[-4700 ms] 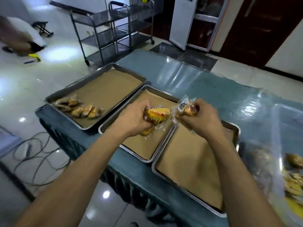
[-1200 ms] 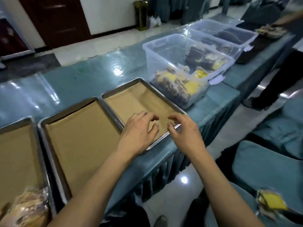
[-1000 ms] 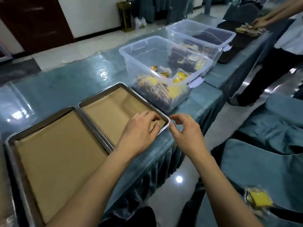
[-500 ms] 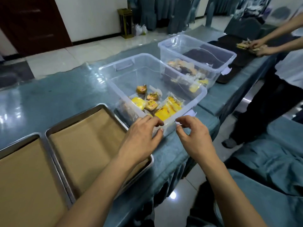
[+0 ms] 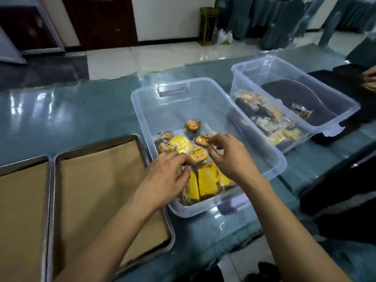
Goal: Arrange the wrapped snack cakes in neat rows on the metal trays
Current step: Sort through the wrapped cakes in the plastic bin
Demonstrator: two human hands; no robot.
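Several wrapped snack cakes (image 5: 181, 146), yellow and brown, lie heaped at the near end of a clear plastic bin (image 5: 203, 92). Both of my hands are inside the bin, over the heap. My left hand (image 5: 168, 178) has curled fingers and pinches the wrapper of one cake (image 5: 198, 155) at its left side. My right hand (image 5: 232, 157) pinches the edge of another small cake (image 5: 203, 139) between thumb and forefinger. Left of the bin lie two metal trays lined with brown paper, one (image 5: 142, 145) close to it and one (image 5: 24, 162) farther left. No cakes show on them.
A second clear bin (image 5: 345, 102) with dark and yellow wrapped cakes stands to the right. Beyond it another person's hand (image 5: 370, 75) works over a black tray. The glossy teal table (image 5: 71, 117) ends just below my forearms. Covered chairs stand behind.
My view has swung right, from the trays to the bin. Both hands have moved from the tray's near edge into the bin and onto the cakes.
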